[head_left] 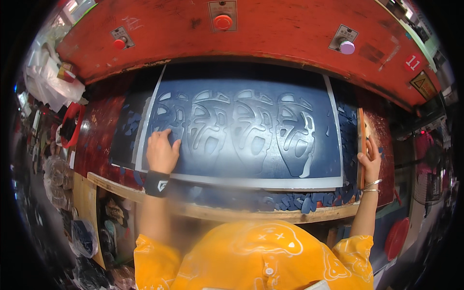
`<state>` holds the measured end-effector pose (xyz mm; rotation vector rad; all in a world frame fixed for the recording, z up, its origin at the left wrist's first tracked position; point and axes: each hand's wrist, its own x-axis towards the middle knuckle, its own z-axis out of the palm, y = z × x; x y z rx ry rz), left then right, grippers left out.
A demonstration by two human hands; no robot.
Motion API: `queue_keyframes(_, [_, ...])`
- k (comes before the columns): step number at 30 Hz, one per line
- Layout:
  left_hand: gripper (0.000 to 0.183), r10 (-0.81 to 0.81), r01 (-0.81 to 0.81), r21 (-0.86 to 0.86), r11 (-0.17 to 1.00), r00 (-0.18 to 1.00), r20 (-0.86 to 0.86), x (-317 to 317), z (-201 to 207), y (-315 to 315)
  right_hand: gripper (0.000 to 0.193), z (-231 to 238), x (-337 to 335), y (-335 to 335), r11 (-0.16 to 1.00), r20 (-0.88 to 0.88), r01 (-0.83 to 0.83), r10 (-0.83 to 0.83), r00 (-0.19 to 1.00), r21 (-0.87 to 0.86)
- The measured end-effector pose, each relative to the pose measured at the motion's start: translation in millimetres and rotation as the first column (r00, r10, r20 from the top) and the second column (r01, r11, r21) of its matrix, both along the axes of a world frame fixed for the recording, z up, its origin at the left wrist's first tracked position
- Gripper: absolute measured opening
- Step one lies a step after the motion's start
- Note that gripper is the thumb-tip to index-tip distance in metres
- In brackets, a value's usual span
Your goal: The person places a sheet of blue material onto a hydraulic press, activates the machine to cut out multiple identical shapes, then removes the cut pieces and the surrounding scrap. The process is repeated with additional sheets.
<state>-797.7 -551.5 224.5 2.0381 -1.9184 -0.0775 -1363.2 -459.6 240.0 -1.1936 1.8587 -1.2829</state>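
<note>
A dark blue sheet (299,166) lies on a white-edged board (251,182), with several sole-like outlines with curved openings pressed or cut into it. My left hand (163,151), a black band at its wrist, rests on the sheet over the leftmost outline (169,113). Its thumb stands apart from the bent fingers, and I see nothing held. At the right, beyond the sheet, my right hand (369,160) has its thumb and fingers around the edge of an upright wooden strip (361,130). The fingers' far sides are hidden.
A red machine beam (280,38) spans the far side, bearing a red button (223,22) and a purple knob (347,47). Blue scraps (304,202) lie along the near edge and both sides. A wooden rail (232,212) borders the table; clear plastic bags (53,82) hang at left.
</note>
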Motion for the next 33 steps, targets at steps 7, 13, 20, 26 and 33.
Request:
queue_keyframes(7, [0.061,0.214,-0.221,0.057,0.974,0.972,0.097,-5,2,-7,0.074,-35,-12,25,0.978,-0.653,0.031,0.115,0.749,0.208])
queue_keyframes(13, [0.063,0.218,-0.200,0.213,0.956,0.974,-0.063,8,6,-20,0.063,-24,2,21,0.995,-0.856,0.094,-0.026,0.516,0.026])
queue_keyframes(20, [0.050,0.153,-0.185,0.170,0.968,0.970,0.187,-7,-7,-8,0.044,-4,64,0,0.975,-0.675,-0.137,-0.018,0.738,-0.176])
queue_keyframes(26, [0.048,0.203,-0.224,0.142,0.964,0.968,0.145,-8,-6,-13,0.046,-11,92,-7,0.974,-0.543,-0.221,0.162,0.824,-0.045])
queue_keyframes(33, [0.035,0.091,0.002,0.214,0.977,0.901,-0.424,-63,4,-26,0.064,-7,132,-24,0.946,-0.067,-0.280,0.294,0.953,0.163])
